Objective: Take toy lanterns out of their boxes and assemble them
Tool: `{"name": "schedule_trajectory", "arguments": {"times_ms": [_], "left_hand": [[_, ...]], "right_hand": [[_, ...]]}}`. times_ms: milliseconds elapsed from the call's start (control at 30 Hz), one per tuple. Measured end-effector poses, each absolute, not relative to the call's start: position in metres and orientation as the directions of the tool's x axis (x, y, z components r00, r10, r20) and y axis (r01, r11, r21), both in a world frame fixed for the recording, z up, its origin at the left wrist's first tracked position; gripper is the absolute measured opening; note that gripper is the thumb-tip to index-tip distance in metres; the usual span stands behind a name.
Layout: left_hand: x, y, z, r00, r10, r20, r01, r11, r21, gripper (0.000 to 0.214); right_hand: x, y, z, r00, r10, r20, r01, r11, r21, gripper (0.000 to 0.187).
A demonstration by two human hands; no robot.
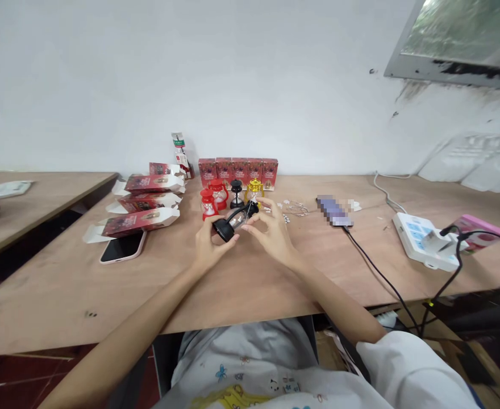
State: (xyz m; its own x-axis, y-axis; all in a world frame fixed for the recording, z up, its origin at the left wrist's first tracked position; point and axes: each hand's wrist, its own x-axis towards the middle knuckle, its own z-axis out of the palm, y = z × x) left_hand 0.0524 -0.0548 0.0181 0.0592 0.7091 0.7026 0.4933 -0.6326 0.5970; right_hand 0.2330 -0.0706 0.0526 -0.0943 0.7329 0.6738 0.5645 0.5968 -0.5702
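Both my hands hold a small black toy lantern (235,221) tipped on its side above the wooden table (241,284). My left hand (209,241) grips its black base end, fingers curled. My right hand (271,230) pinches the top end, with some fingers spread. Just behind stand two red lanterns (213,199), a black lantern (236,193) and a gold lantern (254,190).
A row of red boxes (238,170) lines the wall. Flattened red cartons (148,201) and a phone (123,247) lie at left. A purple device (333,210) with a black cable, small loose parts (295,208) and a white power strip (429,241) sit at right.
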Motion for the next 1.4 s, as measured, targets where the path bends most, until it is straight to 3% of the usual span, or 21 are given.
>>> {"name": "schedule_trajectory", "arguments": {"times_ms": [200, 400, 600, 733, 833, 933, 1067, 1233, 1400], "left_hand": [[0.049, -0.055, 0.022, 0.055, 0.688, 0.723, 0.501, -0.646, 0.576, 0.042], [0.05, -0.05, 0.022, -0.093, 0.748, 0.657, 0.372, -0.586, 0.72, 0.039], [0.048, -0.049, 0.019, -0.132, 0.769, 0.626, 0.302, -0.57, 0.764, 0.036], [0.047, -0.048, 0.02, -0.169, 0.765, 0.621, 0.314, -0.555, 0.77, 0.035], [0.048, -0.043, 0.019, -0.21, 0.82, 0.532, 0.143, -0.512, 0.847, 0.034], [0.049, -0.04, 0.019, -0.084, 0.917, 0.39, -0.109, -0.397, 0.911, 0.036], [0.052, -0.043, 0.019, 0.164, 0.955, 0.247, -0.204, -0.212, 0.956, 0.04], [0.056, -0.044, 0.017, 0.082, 0.976, 0.204, -0.188, -0.186, 0.964, 0.047], [0.053, -0.037, 0.018, 0.028, 0.96, 0.279, -0.156, -0.272, 0.95, 0.038]], "right_hand": [[0.234, -0.072, 0.055, -0.134, 0.715, 0.686, 0.589, 0.615, -0.525, 0.009], [0.243, -0.071, 0.063, -0.02, 0.683, 0.73, 0.637, 0.572, -0.517, 0.01], [0.251, -0.061, 0.061, 0.054, 0.817, 0.575, 0.616, 0.426, -0.662, 0.018], [0.254, -0.055, 0.056, 0.021, 0.846, 0.533, 0.56, 0.432, -0.707, 0.018], [0.257, -0.051, 0.054, 0.011, 0.841, 0.541, 0.546, 0.448, -0.708, 0.016], [0.26, -0.047, 0.05, -0.013, 0.86, 0.511, 0.474, 0.455, -0.754, 0.014], [0.255, -0.048, 0.047, -0.165, 0.892, 0.421, 0.31, 0.452, -0.836, 0.009], [0.248, -0.053, 0.047, -0.249, 0.902, 0.352, 0.18, 0.4, -0.899, 0.012], [0.251, -0.05, 0.046, -0.118, 0.906, 0.407, 0.256, 0.424, -0.869, 0.009]]}}
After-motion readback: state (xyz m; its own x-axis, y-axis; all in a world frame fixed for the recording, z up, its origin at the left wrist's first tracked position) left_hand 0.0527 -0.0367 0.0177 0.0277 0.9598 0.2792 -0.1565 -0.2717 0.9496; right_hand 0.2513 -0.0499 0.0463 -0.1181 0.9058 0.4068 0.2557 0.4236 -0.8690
